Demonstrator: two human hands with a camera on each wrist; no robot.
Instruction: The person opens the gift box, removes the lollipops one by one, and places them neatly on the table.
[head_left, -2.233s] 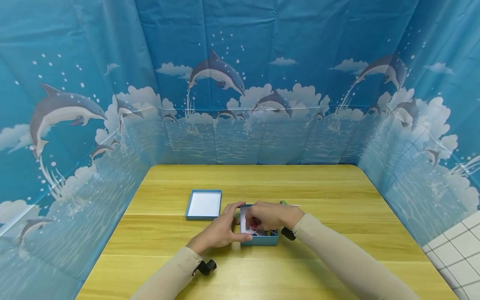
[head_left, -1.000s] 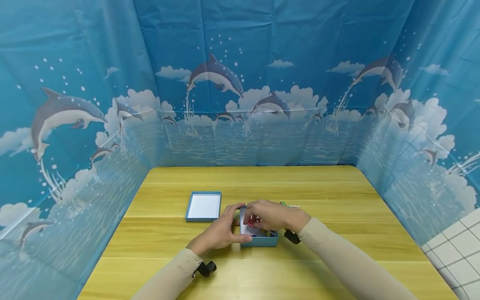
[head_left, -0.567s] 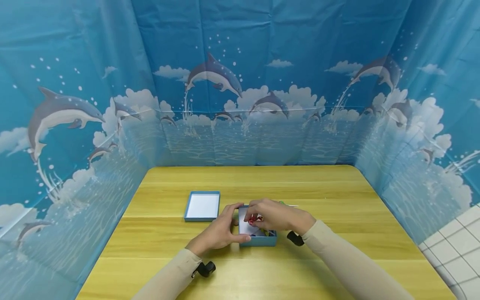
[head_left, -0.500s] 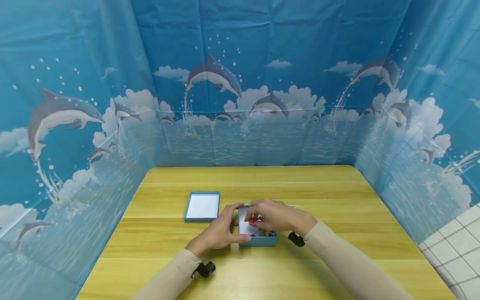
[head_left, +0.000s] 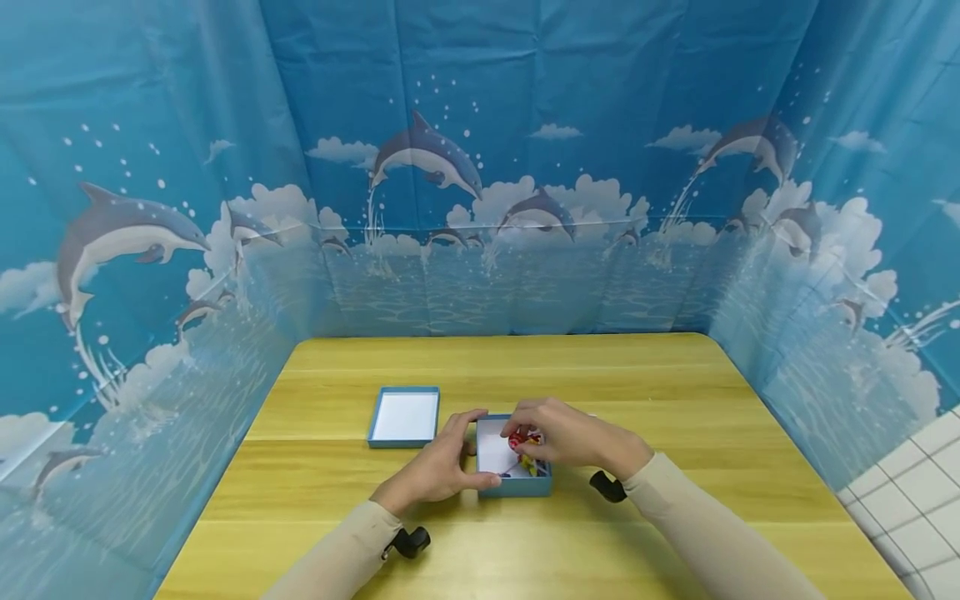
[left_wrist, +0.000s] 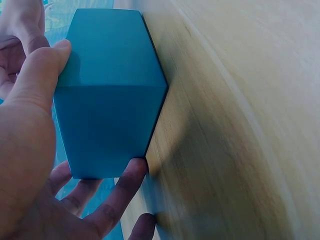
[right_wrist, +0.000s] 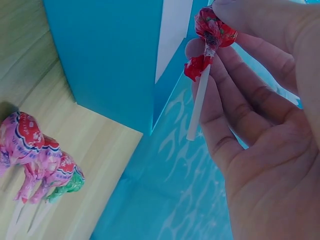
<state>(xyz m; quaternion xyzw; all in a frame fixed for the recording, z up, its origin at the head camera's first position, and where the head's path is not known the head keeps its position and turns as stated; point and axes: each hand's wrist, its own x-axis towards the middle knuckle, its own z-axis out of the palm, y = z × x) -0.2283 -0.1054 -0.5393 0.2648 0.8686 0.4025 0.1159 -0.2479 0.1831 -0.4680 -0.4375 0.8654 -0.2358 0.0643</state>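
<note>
My left hand (head_left: 435, 468) grips the left side of an open blue box (head_left: 515, 488), thumb near its front corner and fingers round the back. In the left wrist view the box's outer walls (left_wrist: 110, 130) sit between thumb and fingers. Over the box, my right hand (head_left: 576, 433) pinches a red-wrapped lollipop (right_wrist: 212, 32) by its head between thumb and fingers, its white stick pointing down in the right wrist view. Inside the box, a yellow-wrapped item (head_left: 528, 464) and other colourful bits show beneath that hand, partly hidden.
A shallow blue lid (head_left: 404, 443) with a white inside lies to the left of the box on the wooden table (head_left: 360, 521). Several pink-and-red lollipops (right_wrist: 42, 155), one with green, lie beside the box in the right wrist view. A dolphin-print curtain (head_left: 465, 283) surrounds the table.
My right hand, pinching the red lollipop, has risen a little and shifted right over the box. More of the box's inside now shows. The left hand keeps its grip.
</note>
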